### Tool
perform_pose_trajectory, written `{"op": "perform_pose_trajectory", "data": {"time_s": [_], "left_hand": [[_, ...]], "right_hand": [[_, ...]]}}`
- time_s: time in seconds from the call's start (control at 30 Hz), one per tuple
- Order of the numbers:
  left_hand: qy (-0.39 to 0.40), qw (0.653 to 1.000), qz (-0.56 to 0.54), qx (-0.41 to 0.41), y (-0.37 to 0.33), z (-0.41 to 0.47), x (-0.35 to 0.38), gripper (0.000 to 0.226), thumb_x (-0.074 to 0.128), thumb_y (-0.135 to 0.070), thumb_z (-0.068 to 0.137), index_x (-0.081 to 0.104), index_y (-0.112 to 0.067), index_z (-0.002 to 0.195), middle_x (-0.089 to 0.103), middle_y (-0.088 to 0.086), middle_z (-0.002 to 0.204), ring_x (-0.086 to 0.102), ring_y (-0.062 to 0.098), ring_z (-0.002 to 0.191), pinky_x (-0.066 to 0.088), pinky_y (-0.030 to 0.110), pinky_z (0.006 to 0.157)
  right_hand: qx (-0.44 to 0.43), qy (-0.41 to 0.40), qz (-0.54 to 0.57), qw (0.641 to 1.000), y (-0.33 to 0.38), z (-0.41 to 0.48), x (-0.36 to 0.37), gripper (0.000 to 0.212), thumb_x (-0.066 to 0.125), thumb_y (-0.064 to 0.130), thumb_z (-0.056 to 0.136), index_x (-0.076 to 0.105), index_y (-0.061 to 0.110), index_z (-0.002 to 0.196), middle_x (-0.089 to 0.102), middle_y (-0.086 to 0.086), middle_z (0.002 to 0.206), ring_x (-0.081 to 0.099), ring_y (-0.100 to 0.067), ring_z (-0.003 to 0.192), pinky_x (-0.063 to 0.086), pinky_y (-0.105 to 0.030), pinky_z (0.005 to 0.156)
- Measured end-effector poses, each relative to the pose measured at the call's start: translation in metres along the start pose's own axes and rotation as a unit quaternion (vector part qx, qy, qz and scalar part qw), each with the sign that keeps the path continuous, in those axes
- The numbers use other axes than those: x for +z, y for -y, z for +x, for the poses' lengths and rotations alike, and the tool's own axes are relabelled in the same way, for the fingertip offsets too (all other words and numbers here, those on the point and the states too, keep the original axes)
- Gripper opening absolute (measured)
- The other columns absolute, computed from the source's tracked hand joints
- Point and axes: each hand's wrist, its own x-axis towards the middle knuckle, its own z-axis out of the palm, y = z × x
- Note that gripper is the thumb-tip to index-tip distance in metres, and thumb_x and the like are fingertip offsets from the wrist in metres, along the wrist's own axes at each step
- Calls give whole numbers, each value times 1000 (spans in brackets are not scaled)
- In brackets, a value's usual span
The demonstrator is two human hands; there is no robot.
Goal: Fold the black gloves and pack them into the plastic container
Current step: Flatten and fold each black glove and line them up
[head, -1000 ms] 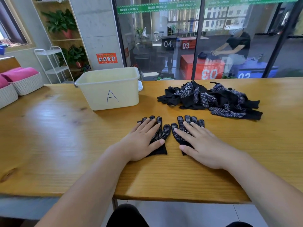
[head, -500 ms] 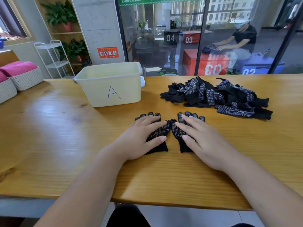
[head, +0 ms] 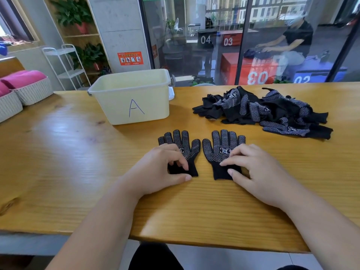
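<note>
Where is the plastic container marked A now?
In the head view, the plastic container stands left of centre on the table, beyond the two flat gloves, left of the glove pile.

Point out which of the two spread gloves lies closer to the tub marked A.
The left glove, under the left hand, just in front of the tub. The right glove, under the right hand, lies beyond the tub's corner.

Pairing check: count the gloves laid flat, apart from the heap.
2: left glove under the left hand, right glove under the right hand, side by side, not touching. None looks hidden.
</note>
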Motion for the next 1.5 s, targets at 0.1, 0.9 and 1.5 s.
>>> {"op": "perform_pose_trajectory", "data": {"time_s": [0.1, 0.9, 1.5], "left_hand": [[-27, 999, 11, -16, 0, 0, 0, 11, 86, -41, 88, 76, -38, 89, 65, -15, 96, 64, 13, 92, 54, 32, 77], [-58, 998, 10, -32, -41, 63, 33, 33, 63, -31, 106, 61, -34, 138, 60, -19, 134, 57, 3, 118, 47, 31, 104], [-53, 995, 73, -43, -11, 31, 31, 49, 64, -79, 85, 64, -38, 112, 66, -21, 121, 60, 6, 119, 48, 40, 106]], "right_hand": [[4, 5, -11, 1000, 1, 1, 2, 31, 54, 44, 102, 73, 43, 126, 53, 27, 115, 44, 0, 109, 46, -36, 97], [264, -279, 535, 752, 1, 12, -26, 15, 67, 17, 103, 78, 18, 112, 81, -2, 108, 76, -21, 105, 57, -38, 92], [122, -175, 452, 866, 23, 37, -94, 16, 68, 17, 103, 79, 24, 113, 81, -3, 107, 77, -19, 100, 58, -33, 85]]}}
